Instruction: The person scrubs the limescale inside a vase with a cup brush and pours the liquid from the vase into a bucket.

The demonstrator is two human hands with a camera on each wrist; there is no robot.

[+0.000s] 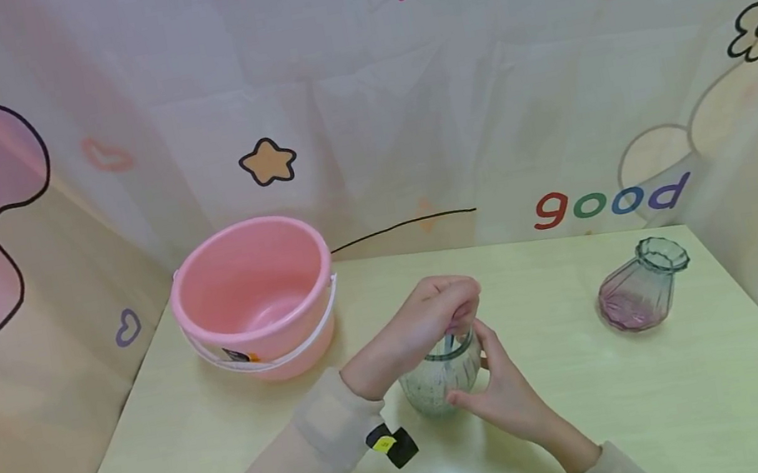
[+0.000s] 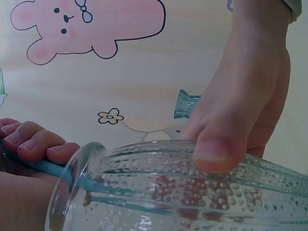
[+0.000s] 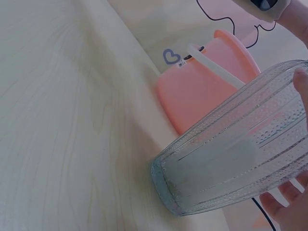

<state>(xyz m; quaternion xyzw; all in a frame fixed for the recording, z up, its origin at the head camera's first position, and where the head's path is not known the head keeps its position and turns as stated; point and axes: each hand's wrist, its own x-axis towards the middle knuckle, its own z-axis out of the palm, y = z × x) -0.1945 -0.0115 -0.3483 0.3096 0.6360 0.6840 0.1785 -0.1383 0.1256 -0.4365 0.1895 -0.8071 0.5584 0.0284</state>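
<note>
A clear, faintly green glass vase (image 1: 425, 389) with a pebbled, ribbed surface stands on the table. My right hand (image 1: 510, 399) grips its side, thumb on the near face and fingers behind. In the left wrist view, the right thumb (image 2: 214, 154) lies on the glass below the thick rim. My left hand (image 1: 441, 310) is over the mouth, fingers curled around a slim light-blue handle (image 2: 45, 166). The handle runs down through the mouth into the vase; what its lower end is cannot be made out. In the right wrist view, the vase base (image 3: 166, 192) meets the table.
A pink bucket (image 1: 276, 346) with a white handle stands at the back left. Toward the right rests a second glass vase (image 1: 636, 293), purple below and teal at its frilled mouth. A printed curtain (image 1: 356, 105) hangs behind the pale table (image 1: 739, 376).
</note>
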